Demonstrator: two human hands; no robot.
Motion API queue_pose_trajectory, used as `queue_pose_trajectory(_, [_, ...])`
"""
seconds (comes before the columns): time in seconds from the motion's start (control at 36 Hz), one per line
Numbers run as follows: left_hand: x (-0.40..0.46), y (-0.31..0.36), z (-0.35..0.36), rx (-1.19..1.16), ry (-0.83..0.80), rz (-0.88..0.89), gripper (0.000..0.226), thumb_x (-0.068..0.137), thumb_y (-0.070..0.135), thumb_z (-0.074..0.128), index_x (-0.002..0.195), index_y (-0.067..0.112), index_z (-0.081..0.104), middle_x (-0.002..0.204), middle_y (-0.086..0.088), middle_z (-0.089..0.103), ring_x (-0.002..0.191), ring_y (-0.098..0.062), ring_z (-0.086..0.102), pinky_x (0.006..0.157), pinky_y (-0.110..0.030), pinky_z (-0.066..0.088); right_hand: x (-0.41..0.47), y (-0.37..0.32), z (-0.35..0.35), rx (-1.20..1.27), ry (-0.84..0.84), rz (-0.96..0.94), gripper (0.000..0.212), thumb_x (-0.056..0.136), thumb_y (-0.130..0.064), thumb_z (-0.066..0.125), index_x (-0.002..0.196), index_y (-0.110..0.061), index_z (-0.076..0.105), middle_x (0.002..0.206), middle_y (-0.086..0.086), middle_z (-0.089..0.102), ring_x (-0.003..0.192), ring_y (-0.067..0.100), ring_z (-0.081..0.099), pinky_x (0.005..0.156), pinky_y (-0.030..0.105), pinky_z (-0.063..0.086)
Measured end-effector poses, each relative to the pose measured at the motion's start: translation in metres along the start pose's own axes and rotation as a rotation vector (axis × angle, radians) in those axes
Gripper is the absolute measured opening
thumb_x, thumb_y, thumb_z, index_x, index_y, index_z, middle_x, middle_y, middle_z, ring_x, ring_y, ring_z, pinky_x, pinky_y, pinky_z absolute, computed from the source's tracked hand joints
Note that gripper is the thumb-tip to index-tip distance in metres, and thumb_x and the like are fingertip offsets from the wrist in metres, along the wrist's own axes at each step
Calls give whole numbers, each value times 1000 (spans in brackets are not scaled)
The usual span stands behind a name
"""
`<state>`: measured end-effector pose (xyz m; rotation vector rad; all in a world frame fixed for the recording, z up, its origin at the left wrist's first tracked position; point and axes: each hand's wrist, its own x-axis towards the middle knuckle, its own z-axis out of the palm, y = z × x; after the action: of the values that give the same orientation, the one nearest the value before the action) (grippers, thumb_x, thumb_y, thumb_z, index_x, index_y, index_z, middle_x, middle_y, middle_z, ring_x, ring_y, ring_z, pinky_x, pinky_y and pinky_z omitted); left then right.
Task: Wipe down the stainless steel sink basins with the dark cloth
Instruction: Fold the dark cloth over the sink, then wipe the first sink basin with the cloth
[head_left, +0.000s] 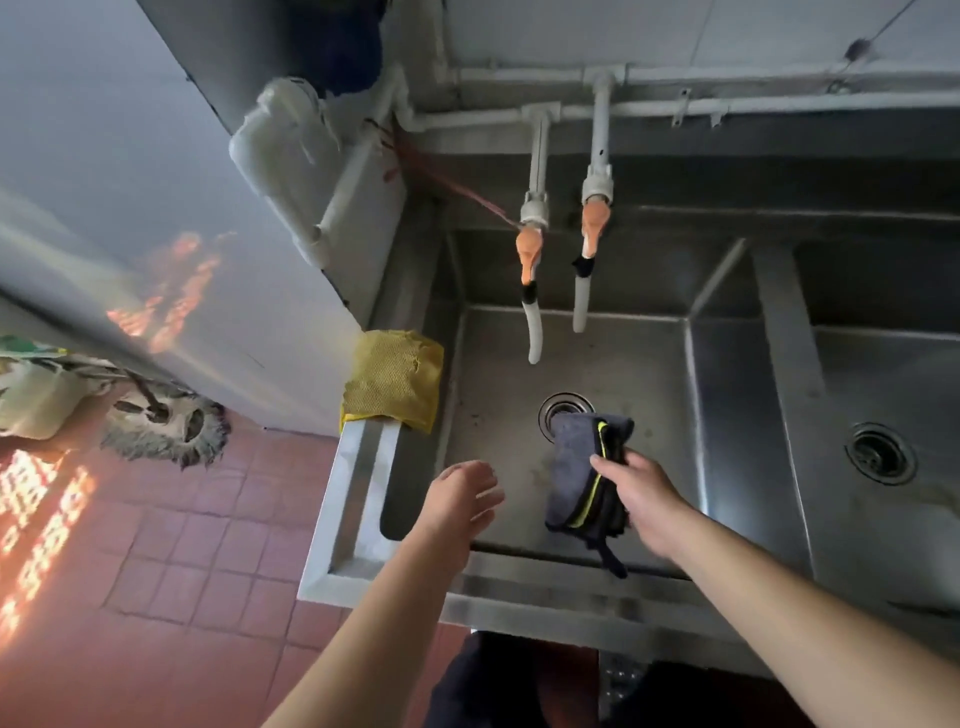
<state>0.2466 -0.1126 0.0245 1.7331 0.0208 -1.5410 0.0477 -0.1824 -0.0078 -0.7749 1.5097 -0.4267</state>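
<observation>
My right hand (641, 499) pinches the folded dark cloth (584, 480) over the left basin (498, 364), just near of its drain (563, 410), bunched for a firm wiping pad, I judge. Left hand (460, 493) hovers released, empty, by the left rim. Right basin (883, 395) untouched. Yellow rag (392, 382) drapes over the far-left edge.

Single head-worn view, wide-angle, looking forward and steeply down from above the sink's front rim (545, 587). Near: both forearms enter from the bottom edge. Left basin (498, 374) sits centre frame; right basin (893, 395) is cut by the right edge. Far side shows the taps (561, 244) and wall pipes. Left third takes in red floor tiles (171, 561). Edges bend, probably from lens distortion. No second view.
</observation>
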Motion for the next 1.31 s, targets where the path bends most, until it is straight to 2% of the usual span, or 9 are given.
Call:
queue_pose_trajectory(0.19, [67, -3, -8, 458, 43, 21, 32, 88, 14, 63, 120, 13, 60, 117, -11, 66, 108, -31, 61, 90, -42, 49, 35, 2, 10, -92, 161, 11, 9, 93, -19, 67, 100, -22, 71, 96, 3, 73, 88, 22, 67, 76, 30, 51])
queue_pose_trajectory(0.31, [108, -8, -6, 708, -29, 17, 38, 88, 19, 66, 125, 18, 58, 98, 1, 62, 85, -15, 58, 70, -25, 44, 68, 11, 7, -174, 204, -10, 16, 92, -14, 66, 106, -21, 71, 95, 4, 73, 85, 19, 66, 73, 27, 48])
queue_pose_trajectory(0.5, [168, -25, -7, 984, -42, -15, 42, 91, 26, 64, 130, 27, 50, 125, -9, 62, 109, -35, 64, 88, -40, 53, 172, 10, -14, -484, 371, -108, 11, 92, -17, 58, 82, -14, 59, 82, 10, 69, 74, 33, 64, 59, 34, 43])
queue_pose_trajectory(0.72, [216, -22, 7, 1200, -9, 200, 30, 89, 39, 61, 118, 32, 55, 109, 4, 63, 95, -22, 64, 80, -32, 50, 295, -51, -40, -898, 512, -479, 33, 89, -11, 54, 120, -16, 63, 121, 14, 65, 104, 41, 61, 81, 39, 49])
queue_pose_trajectory(0.86, [238, -23, 27, 1074, 35, 385, 24, 84, 25, 62, 104, 37, 54, 95, 12, 61, 76, -7, 59, 63, -26, 47, 341, -51, -3, -1115, 260, -464, 51, 94, -47, 51, 142, -34, 43, 153, 4, 38, 140, 31, 32, 105, 54, 36])
queue_pose_trajectory(0.92, [246, -24, 34, 1107, 61, 469, 35, 83, 23, 64, 117, 25, 56, 108, 3, 62, 95, -16, 61, 81, -32, 51, 352, -33, 12, -1179, -2, -342, 72, 90, -69, 47, 153, -47, 20, 167, -4, 2, 153, 25, 0, 118, 58, 18])
queue_pose_trajectory(0.97, [257, -24, 41, 1187, 71, 558, 47, 82, 28, 61, 127, 16, 55, 122, -10, 60, 114, -31, 55, 98, -44, 45, 358, -14, 14, -1233, -30, -328, 79, 88, -75, 42, 153, -50, 5, 166, -5, -14, 152, 21, -16, 121, 56, 6])
queue_pose_trajectory(1.08, [273, -28, 64, 1345, 67, 673, 67, 86, 38, 44, 150, 21, 36, 160, -11, 28, 147, -31, 22, 120, -44, 20, 350, 2, -3, -1103, 215, -497, 70, 93, -63, 40, 154, -48, 8, 167, -5, -9, 153, 23, -10, 121, 57, 5])
queue_pose_trajectory(1.31, [318, -26, 150, 1490, 63, 862, 66, 101, 47, 35, 158, 32, 7, 167, -2, -8, 152, -27, -11, 121, -45, -7, 312, 61, -93, -1209, 257, -105, 84, 84, -82, 34, 150, -54, -11, 164, -9, -19, 152, 30, -16, 117, 63, 0])
